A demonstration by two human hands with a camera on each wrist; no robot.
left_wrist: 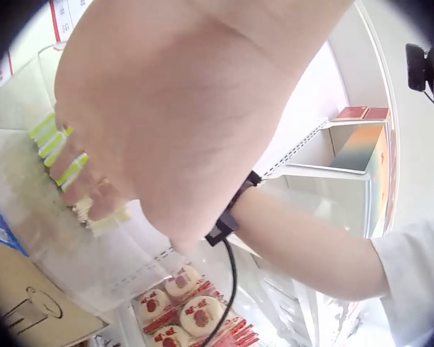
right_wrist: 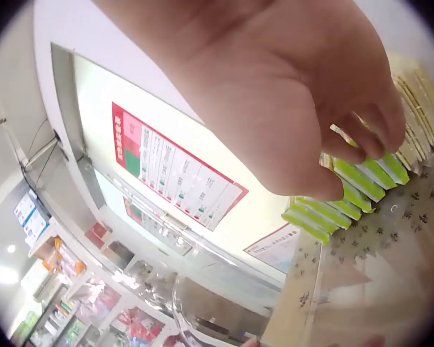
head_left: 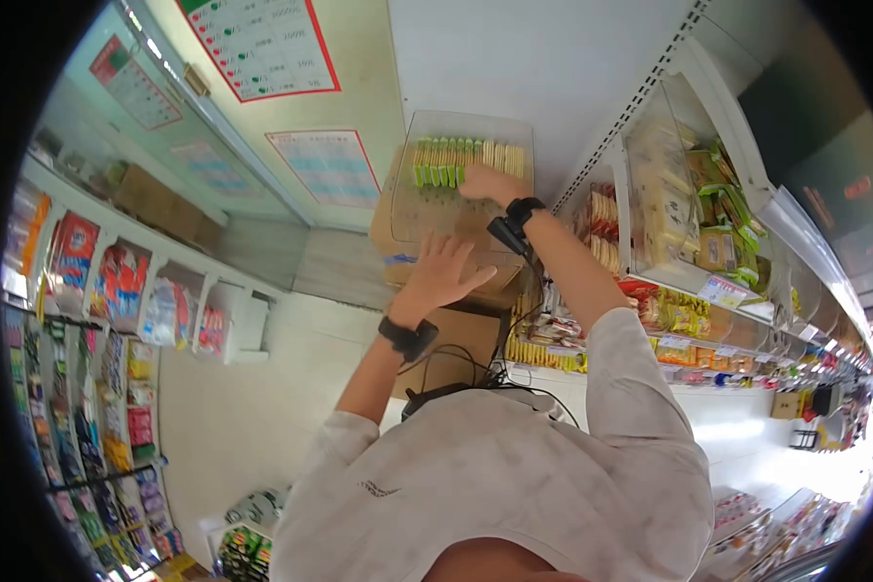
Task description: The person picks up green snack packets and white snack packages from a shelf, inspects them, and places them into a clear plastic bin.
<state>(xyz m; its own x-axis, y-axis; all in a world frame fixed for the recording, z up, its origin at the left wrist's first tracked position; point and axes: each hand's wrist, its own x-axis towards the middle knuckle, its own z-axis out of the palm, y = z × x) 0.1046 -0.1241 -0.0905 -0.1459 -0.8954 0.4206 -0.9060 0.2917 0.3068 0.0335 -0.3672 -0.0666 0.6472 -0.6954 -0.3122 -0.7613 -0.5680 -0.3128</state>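
A clear plastic bin (head_left: 412, 209) holds a row of upright packets, green ones (head_left: 439, 175) on the left and pale ones (head_left: 504, 158) on the right. My right hand (head_left: 490, 184) reaches into it. In the right wrist view, the thumb and curled fingers of my right hand (right_wrist: 296, 94) pinch at the green packets (right_wrist: 358, 177); how many they grip is hidden. My left hand (head_left: 443, 276), fingers spread, is at the bin's front side and holds nothing. Its palm (left_wrist: 173, 108) fills much of the left wrist view; contact with the bin cannot be told.
Under the bin are cardboard boxes (head_left: 466, 335). Shelves of packaged snacks (head_left: 684, 315) run along the right, with red-wrapped round items (left_wrist: 202, 314) beside the bin. Glass door (head_left: 175, 116) and stocked white shelves (head_left: 107, 252) stand left. Black cables (head_left: 456, 359) hang near my body.
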